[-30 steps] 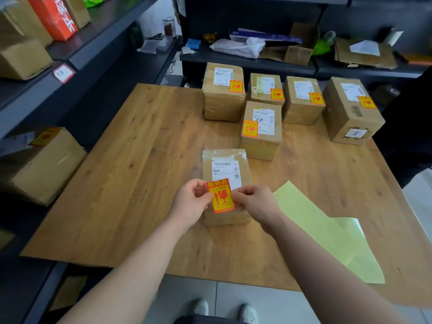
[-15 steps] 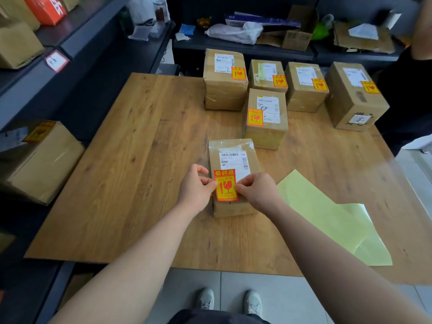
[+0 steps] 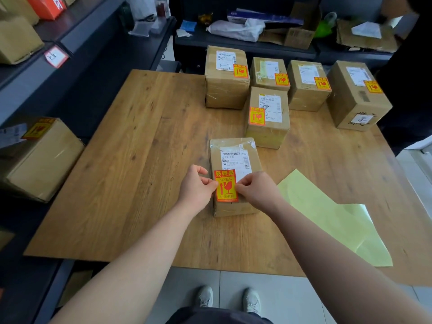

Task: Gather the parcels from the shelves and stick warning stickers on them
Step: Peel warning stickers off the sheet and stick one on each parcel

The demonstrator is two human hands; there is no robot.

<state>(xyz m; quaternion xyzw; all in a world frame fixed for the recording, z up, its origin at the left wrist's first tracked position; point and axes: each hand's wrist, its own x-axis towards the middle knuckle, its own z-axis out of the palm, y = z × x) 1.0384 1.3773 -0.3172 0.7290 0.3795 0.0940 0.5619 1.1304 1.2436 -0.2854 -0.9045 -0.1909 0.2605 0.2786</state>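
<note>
Sticker (image 3: 225, 186) now down on near parcel (image 3: 233, 157), fingers of left hand (image 3: 197, 187) and right hand (image 3: 256, 191) pinching its edges. Five bench parcels (image 3: 267, 118) at 1 o'clock done; I judge shelf box (image 3: 16, 40), 10 o'clock, pending.

2 forearms bare right up to the frame edge; left hand (image 3: 197, 187) and right hand (image 3: 257, 190) bare too. Dark garment (image 3: 217, 317) at bottom edge, navy or black, can't tell which piece of clothing. Left shoe (image 3: 205, 296) and right shoe (image 3: 252, 299): pale grey-white, lace-up, rounded toes, sneaker type.
</note>
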